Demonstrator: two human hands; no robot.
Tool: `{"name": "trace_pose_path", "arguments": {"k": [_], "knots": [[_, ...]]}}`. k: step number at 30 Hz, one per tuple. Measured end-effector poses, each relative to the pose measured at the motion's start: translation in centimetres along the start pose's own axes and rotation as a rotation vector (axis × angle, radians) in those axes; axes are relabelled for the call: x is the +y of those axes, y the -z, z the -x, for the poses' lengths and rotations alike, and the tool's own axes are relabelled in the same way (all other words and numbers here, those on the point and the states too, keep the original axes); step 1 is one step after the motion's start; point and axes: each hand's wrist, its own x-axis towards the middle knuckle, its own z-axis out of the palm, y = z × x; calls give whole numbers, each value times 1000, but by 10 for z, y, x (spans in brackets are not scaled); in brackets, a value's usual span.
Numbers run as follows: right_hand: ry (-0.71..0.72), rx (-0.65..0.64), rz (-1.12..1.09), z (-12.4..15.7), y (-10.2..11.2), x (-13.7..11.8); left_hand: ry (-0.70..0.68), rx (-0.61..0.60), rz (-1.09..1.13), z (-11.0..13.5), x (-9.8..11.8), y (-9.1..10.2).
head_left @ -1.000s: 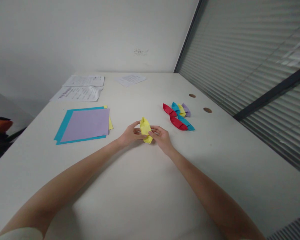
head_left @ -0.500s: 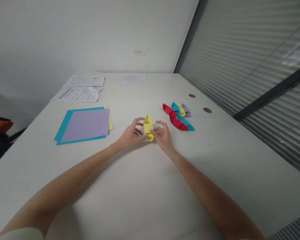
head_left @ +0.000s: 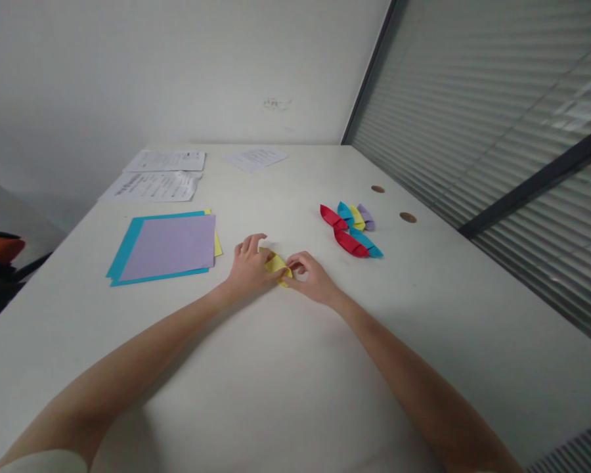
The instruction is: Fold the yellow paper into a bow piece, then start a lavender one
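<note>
A small folded yellow origami paper (head_left: 276, 264) lies between my hands, tilted with its far end to the left. My left hand (head_left: 251, 264) grips it from the left, thumb along its near side and fingers partly over it. At its right end, my right hand (head_left: 311, 278) pinches the paper between thumb and fingertips. The fingers hide part of the folds. To the right rests a group of folded paper pieces: red ones (head_left: 350, 243), blue ones (head_left: 366, 242), a yellow one (head_left: 357, 218) and a purple one (head_left: 367, 217).
On the left lies a stack of square paper sheets, purple (head_left: 170, 248) on top of blue (head_left: 127, 253) and yellow (head_left: 218, 243). Printed pages (head_left: 152, 186) lie farther back. Two round holes (head_left: 408, 217) mark the white table (head_left: 285, 368) near the window blinds (head_left: 497, 98).
The yellow paper has turned from upright to slanting and shifted slightly left. My left hand has closed over it, and my right hand has moved to pinch its right end.
</note>
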Motion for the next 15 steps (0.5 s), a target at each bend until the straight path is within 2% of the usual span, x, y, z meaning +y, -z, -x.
{"name": "trace_pose_path", "arguments": {"k": [4,10,15], "knots": [[7,-8,185,-4,11,4,12,-134,-14,-4,0,5],[-14,-5,457,-3,16,1,59,-250,62,-12,-10,3],[25,-63,439,-3,10,4,76,-356,151,-17,-12,6]]}}
